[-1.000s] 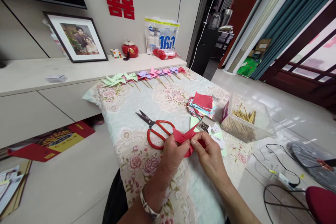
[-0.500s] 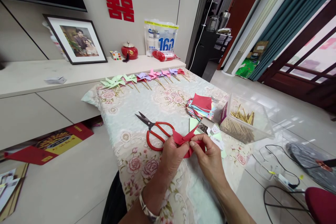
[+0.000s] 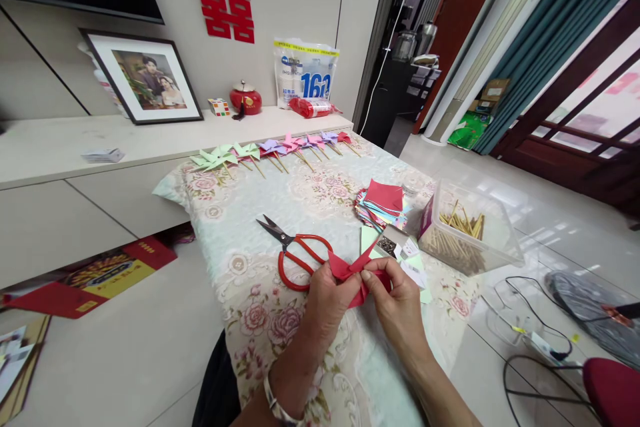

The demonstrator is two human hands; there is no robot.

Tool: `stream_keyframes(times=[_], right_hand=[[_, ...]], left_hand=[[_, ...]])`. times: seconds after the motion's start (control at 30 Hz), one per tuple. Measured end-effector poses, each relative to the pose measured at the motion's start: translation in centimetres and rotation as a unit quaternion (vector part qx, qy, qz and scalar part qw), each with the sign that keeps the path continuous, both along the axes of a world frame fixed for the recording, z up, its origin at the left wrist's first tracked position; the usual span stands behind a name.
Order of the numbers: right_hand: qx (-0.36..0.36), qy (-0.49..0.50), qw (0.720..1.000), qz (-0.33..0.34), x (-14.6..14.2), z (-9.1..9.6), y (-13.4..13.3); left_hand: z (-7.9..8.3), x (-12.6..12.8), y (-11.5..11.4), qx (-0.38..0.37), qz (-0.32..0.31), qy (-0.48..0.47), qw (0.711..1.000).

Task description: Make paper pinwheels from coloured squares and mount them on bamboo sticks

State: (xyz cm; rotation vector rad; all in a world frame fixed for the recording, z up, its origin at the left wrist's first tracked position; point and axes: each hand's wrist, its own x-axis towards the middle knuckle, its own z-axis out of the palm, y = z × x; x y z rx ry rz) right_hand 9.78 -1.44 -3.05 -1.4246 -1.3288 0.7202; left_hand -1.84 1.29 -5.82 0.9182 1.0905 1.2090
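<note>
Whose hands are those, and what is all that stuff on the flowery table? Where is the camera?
The camera sits on a person's head and looks down, so you see their own two hands. The left hand and right hand together pinch a folded red paper. On the flowered tablecloth lie red scissors, a stack of colored paper squares, a clear box of wooden sticks, and, at the far edge, a row of paper pinwheels.

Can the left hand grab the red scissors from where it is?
Probably yes. The red scissors lie flat on the flowered cloth just beyond the left hand, with nothing between them. But that hand and the right hand are both pinching the folded red paper, so it would have to let go.
</note>
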Motion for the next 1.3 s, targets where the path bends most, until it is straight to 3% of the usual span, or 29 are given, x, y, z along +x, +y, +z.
stream_keyframes(times=[0.13, 0.3, 0.43, 0.63, 0.77, 0.87, 0.97, 1.1, 1.2, 1.3], right_hand=[[0.000, -0.001, 1.000, -0.005, 0.2, -0.1, 0.1], [0.029, -0.027, 0.999, -0.021, 0.5, 0.0, 0.4], [-0.015, -0.009, 1.000, -0.015, 0.8, 0.3, 0.6], [-0.033, 0.020, 0.999, 0.030, 1.3, 1.5, 0.3], [-0.021, -0.046, 0.996, 0.074, 2.5, 3.1, 0.5], [0.013, -0.109, 0.993, 0.054, 5.0, 5.3, 1.8], [0.053, -0.171, 0.984, -0.004, 9.3, 8.3, 4.6], [-0.032, -0.330, 0.936, -0.118, 15.9, 11.1, 9.6], [-0.103, -0.378, 0.912, -0.123, 19.6, 10.9, 12.5], [-0.176, -0.417, 0.886, -0.099, 21.5, 9.0, 14.2]], left_hand=[[0.0, 0.0, -0.1, -0.009, -0.010, -0.027, 1.000], [0.7, 0.4, -0.3, -0.023, -0.041, -0.131, 0.990], [1.2, 0.6, -0.4, -0.030, -0.070, -0.191, 0.979], [0.4, 0.1, -0.1, -0.034, -0.076, -0.156, 0.984], [-0.8, -0.2, 0.2, -0.038, -0.053, -0.117, 0.991], [-1.3, -0.1, 0.3, -0.054, -0.018, -0.109, 0.992], [-1.3, 0.2, 0.2, -0.069, 0.005, -0.096, 0.993], [-1.0, 0.5, 0.2, -0.078, 0.016, -0.120, 0.990], [-0.9, 0.5, 0.3, -0.087, 0.002, -0.137, 0.987], [-0.9, 0.4, 0.3, -0.083, -0.004, -0.155, 0.984]])
